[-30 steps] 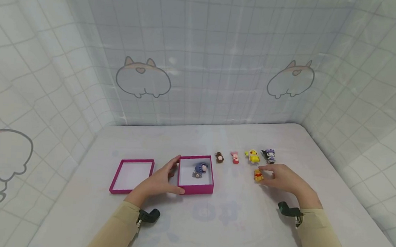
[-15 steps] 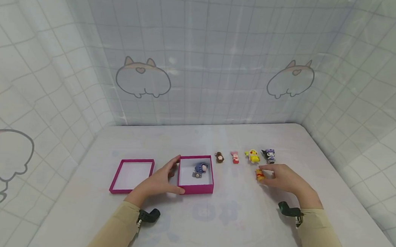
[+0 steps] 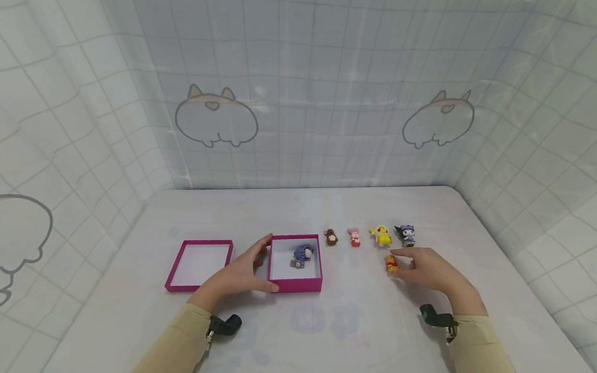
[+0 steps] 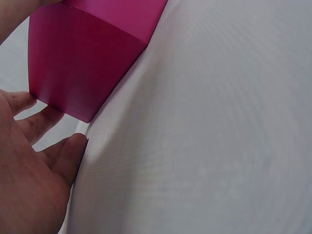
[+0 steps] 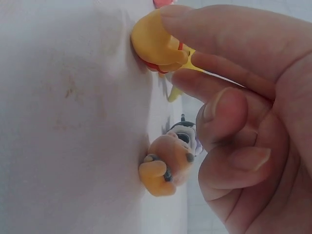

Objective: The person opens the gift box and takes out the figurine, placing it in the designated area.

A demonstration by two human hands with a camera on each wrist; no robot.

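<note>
In the head view, my left hand [image 3: 239, 273] grips the open magenta box [image 3: 297, 286], thumb at its front and fingers behind its left side. A blue donkey figurine [image 3: 303, 253] and a small grey piece [image 3: 297, 264] lie inside. My right hand [image 3: 429, 270] pinches a Winnie the Pooh figurine [image 3: 390, 264] by thumb and fingertips, low over the table. The right wrist view shows the figurine's yellow back [image 5: 152, 36] under the thumb, other fingers bent. Beyond them stands a tan-orange figurine [image 5: 157, 178], hidden behind the hand in the head view.
A magenta-rimmed lid [image 3: 201, 263] lies left of the box. To the right, in a row, are a brown figurine [image 3: 330, 237], a pink-and-red one [image 3: 354, 238], a yellow one [image 3: 381, 235] and a purple-and-black one [image 3: 406, 235]. Patterned curtain [image 3: 328, 125] encloses the table's back and sides.
The Pooh figurine has turned and shifted slightly right, closer into my right hand. My left hand and the box stay where they were.
</note>
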